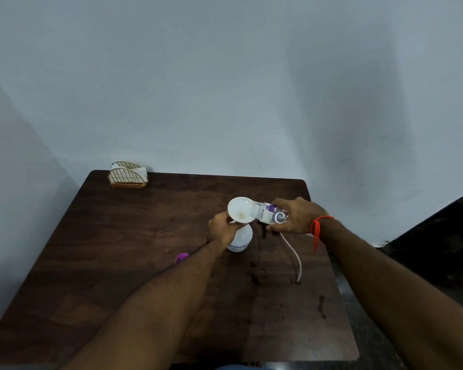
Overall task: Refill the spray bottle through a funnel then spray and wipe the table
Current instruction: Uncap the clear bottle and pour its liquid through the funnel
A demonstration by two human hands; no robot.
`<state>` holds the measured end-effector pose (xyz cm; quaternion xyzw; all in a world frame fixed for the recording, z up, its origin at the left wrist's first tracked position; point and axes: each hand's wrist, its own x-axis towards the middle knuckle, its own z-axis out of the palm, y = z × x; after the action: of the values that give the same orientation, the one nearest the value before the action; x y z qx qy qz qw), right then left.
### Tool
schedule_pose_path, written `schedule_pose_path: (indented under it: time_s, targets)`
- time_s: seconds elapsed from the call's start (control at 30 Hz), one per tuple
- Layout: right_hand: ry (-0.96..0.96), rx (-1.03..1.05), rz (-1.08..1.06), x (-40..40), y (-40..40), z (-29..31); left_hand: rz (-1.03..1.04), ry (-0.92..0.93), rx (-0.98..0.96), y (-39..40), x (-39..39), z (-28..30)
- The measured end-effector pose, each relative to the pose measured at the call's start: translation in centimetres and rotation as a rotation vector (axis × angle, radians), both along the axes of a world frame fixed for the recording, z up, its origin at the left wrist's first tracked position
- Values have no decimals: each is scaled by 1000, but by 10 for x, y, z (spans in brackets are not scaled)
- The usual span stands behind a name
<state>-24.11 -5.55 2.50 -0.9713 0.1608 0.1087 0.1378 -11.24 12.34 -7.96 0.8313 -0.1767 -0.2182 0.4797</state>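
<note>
Left hand grips the rim of a white funnel seated in the neck of the white spray bottle, which stands upright near the middle of the dark wood desk. Right hand is closed around a clear refill bottle with a purple label, tipped on its side, mouth at the funnel's edge. Purple cap lies left of the spray bottle. A pale tube trails on the desk below the right hand. Napkin holder at far left corner.
</note>
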Motion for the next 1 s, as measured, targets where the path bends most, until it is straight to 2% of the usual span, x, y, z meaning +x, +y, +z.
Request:
schedule_pose_path:
  time_s: [0.43,1.0]
  targets:
    - [13,-78,6,2,-1,0,0,2,-9,1,-1,2]
    - [-43,-14,-20,1,0,3,-1,-3,-4,2,-2,0]
